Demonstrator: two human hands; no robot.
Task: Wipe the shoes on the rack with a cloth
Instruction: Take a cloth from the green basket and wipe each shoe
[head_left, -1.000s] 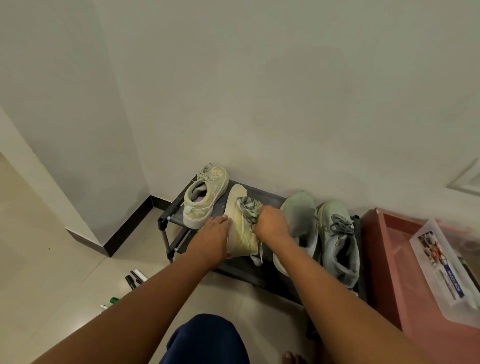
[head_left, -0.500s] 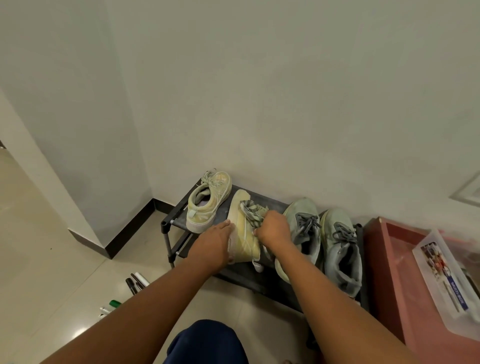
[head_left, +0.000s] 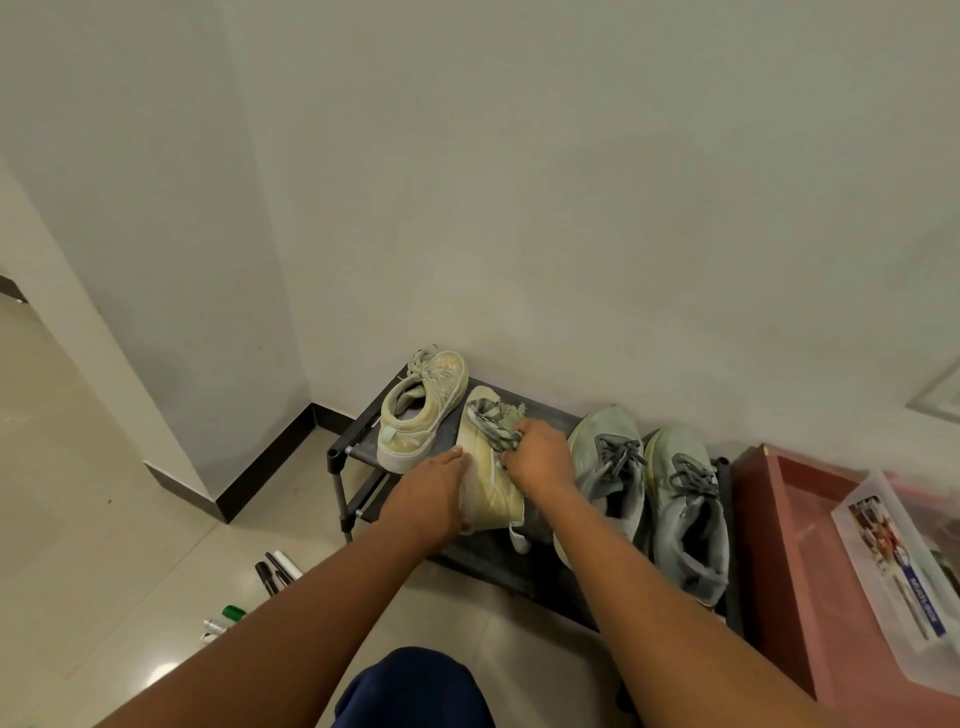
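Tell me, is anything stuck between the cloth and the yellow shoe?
Nothing visible is. The right hand presses the striped cloth straight onto the yellow shoe, while the left hand steadies its heel.

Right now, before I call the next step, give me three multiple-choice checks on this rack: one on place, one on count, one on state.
1. Where is the cloth?
A. on the floor
B. on the tipped cream shoe
C. in the pink bin

2. How many shoes sit on the rack?
A. two
B. three
C. four

3. What is the left hand doing?
A. steadying the tipped cream shoe
B. hanging idle
C. holding the markers

Answers: 1 B, the right hand bunches it there; 2 C, two cream, two grey; 3 A, it rests against that shoe.
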